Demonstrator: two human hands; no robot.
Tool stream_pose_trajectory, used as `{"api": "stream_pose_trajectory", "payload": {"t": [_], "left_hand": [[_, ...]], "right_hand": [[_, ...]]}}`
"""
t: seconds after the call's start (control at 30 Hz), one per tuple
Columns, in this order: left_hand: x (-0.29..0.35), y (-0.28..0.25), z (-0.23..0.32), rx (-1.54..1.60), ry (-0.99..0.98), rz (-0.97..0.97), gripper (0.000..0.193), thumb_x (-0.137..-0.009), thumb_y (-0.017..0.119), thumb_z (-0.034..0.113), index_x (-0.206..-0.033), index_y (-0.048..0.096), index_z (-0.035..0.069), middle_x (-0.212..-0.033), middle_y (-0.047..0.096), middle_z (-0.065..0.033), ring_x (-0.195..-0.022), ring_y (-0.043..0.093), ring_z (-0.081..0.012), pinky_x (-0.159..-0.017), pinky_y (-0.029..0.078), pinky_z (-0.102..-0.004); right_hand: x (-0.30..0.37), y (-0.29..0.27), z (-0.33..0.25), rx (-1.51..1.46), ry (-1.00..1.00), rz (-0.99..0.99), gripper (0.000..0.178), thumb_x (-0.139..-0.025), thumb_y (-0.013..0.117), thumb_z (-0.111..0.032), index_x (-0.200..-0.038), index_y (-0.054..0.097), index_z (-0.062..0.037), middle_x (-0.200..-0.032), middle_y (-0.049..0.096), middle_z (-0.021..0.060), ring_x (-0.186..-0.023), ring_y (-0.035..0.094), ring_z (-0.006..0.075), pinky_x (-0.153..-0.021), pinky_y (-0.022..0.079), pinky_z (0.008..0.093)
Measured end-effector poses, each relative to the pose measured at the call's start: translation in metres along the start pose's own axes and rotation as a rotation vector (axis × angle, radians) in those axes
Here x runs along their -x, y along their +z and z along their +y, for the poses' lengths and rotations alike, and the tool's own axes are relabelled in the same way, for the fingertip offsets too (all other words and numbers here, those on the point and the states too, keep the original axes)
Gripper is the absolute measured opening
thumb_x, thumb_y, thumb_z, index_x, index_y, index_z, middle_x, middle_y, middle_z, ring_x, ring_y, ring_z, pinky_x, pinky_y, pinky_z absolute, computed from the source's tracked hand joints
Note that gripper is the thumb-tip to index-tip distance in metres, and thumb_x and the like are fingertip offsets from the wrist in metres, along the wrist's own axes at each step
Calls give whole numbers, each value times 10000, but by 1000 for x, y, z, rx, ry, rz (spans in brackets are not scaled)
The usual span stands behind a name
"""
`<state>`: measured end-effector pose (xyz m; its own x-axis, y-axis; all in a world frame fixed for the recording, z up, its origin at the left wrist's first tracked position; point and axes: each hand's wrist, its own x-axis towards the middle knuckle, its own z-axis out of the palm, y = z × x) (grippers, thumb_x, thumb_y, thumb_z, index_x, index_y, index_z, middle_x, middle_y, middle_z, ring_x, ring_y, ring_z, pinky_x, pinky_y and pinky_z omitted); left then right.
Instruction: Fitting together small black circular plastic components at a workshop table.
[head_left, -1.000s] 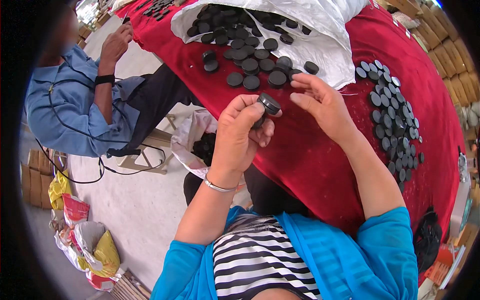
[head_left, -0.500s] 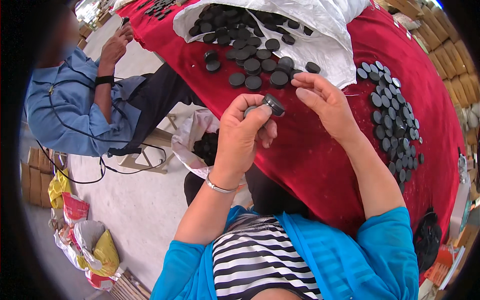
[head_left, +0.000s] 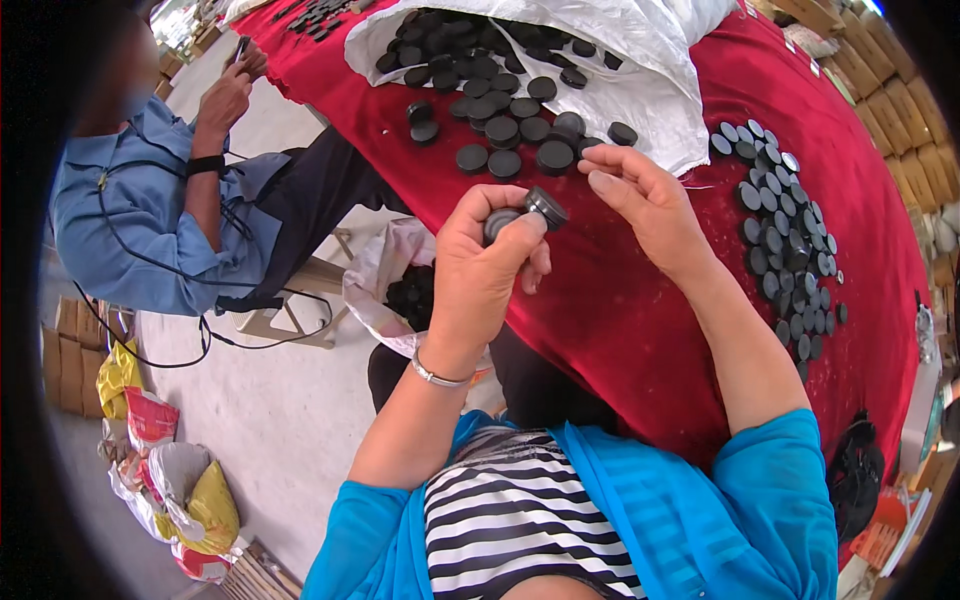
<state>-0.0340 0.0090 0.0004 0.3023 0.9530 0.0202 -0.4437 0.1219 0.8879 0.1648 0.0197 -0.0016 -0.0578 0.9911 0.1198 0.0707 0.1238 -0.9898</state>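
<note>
My left hand (head_left: 478,262) is closed on black round caps above the near edge of the red cloth. One glossy black cap (head_left: 546,208) sticks out past the thumb; a second dark cap (head_left: 497,224) lies in the curl of the fingers. To its right is my right hand (head_left: 648,210), thumb and fingers apart, holding nothing I can see. Its fingertips are beside a black cap (head_left: 588,147) at the edge of the loose pile; I cannot tell whether they touch it. More black caps (head_left: 505,163) spill from a white woven sack (head_left: 655,100).
Many grey-faced caps (head_left: 770,200) lie on the red cloth (head_left: 640,345) at right. A white bag (head_left: 385,300) with black pieces stands below the table edge. At left sits a person in a blue shirt (head_left: 150,230). Filled sacks (head_left: 205,510) and stacked cartons (head_left: 905,120) stand around.
My left thumb has shifted, showing more of the second cap. My right hand has drifted slightly left. The seated person's hands have moved a little.
</note>
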Motion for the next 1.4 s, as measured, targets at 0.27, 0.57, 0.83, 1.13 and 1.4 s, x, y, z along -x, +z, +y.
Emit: {"api": "stream_pose_trajectory", "payload": {"t": [0.27, 0.57, 0.83, 1.13, 1.4], "left_hand": [[5, 11, -2, -379, 49, 55, 186, -850, 602, 63, -1024, 540, 33, -691, 585, -18, -540, 534, -54, -453, 396, -182], [3, 4, -1, -397, 187, 103, 224, -820, 626, 41, -1030, 550, 32, -668, 570, 2, -534, 511, -29, -456, 379, -162], [2, -2, -12, -755, 395, 34, 297, -783, 659, 33, -1064, 564, 25, -784, 598, -13, -634, 548, -59, -565, 428, -197], [-2, -1, -12, -880, 562, -20, 257, -794, 641, 24, -1043, 577, 11, -891, 620, -49, -675, 581, -88, -582, 450, -214], [1, -2, -2, -288, 65, 16, 206, -881, 586, 76, -1072, 549, 9, -784, 611, -38, -591, 581, -81, -456, 434, -187]], "right_hand": [[16, 14, -15, -111, 29, -205, 408, -891, 636, -261, -1185, 556, 11, -1082, 610, 63, -1000, 554, 110, -873, 447, 254], [5, 6, -1, 207, 24, -64, 339, -875, 652, -217, -1122, 598, 10, -1011, 632, 44, -927, 566, 82, -823, 458, 244], [15, 13, -24, -104, 95, -221, 289, -899, 622, -231, -1091, 600, -17, -926, 603, -3, -798, 532, 59, -689, 426, 193], [16, 15, -21, -121, 40, -203, 241, -862, 635, -112, -1077, 589, -13, -972, 604, 17, -879, 561, 74, -786, 458, 226], [17, 17, -20, -116, -44, -227, 342, -825, 654, -54, -1156, 570, -25, -1053, 593, 33, -998, 561, 114, -875, 452, 262]]}}
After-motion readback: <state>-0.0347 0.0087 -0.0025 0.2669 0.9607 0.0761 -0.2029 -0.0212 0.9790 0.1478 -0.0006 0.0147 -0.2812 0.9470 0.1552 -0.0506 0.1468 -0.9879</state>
